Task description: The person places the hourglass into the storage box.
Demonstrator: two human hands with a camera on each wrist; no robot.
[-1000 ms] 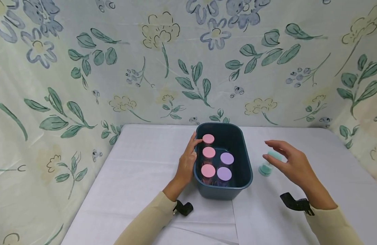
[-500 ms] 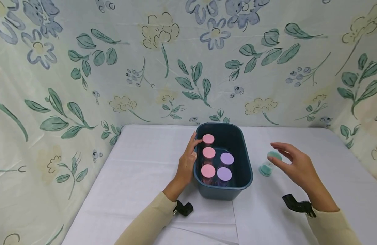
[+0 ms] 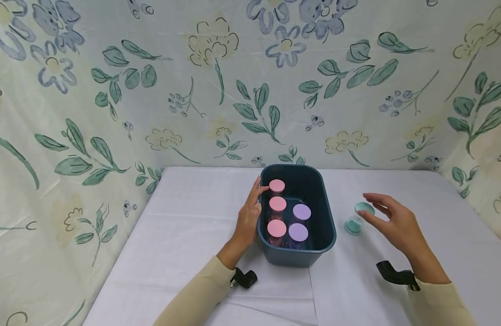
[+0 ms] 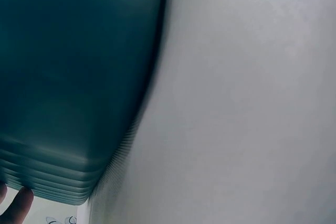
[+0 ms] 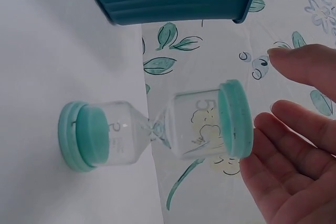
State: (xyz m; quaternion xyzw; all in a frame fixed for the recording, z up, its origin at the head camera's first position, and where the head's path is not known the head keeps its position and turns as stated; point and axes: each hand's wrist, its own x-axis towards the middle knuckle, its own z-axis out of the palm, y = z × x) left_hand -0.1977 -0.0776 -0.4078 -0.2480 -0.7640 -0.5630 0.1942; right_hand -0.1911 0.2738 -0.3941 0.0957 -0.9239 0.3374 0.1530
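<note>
A dark blue bin (image 3: 293, 259) stands on the white-covered table. My left hand (image 3: 245, 222) grips its left wall, with a digit hooked over the rim; in the left wrist view only fingertips (image 4: 20, 203) show, beside the ribbed wall (image 4: 47, 179). To the right of the bin a sand timer (image 3: 353, 227) with teal caps stands upright. Its teal sand (image 5: 93, 136) lies in the bottom bulb. My right hand (image 3: 397, 225) is at the timer's top cap (image 5: 239, 119), thumb and fingers spread apart. Whether a fingertip touches the cap I cannot tell.
Inside the bin, pink-capped timers (image 3: 277, 203) line the left side, and two purple-capped ones (image 3: 298, 232) stand beside them. Floral cloth (image 3: 250, 90) hangs behind and at both sides of the table (image 3: 193, 217).
My right hand has drawn slightly right and toward me from over the timer, uncovering more of its top cap. The timer, the bin and my left hand stay in place.
</note>
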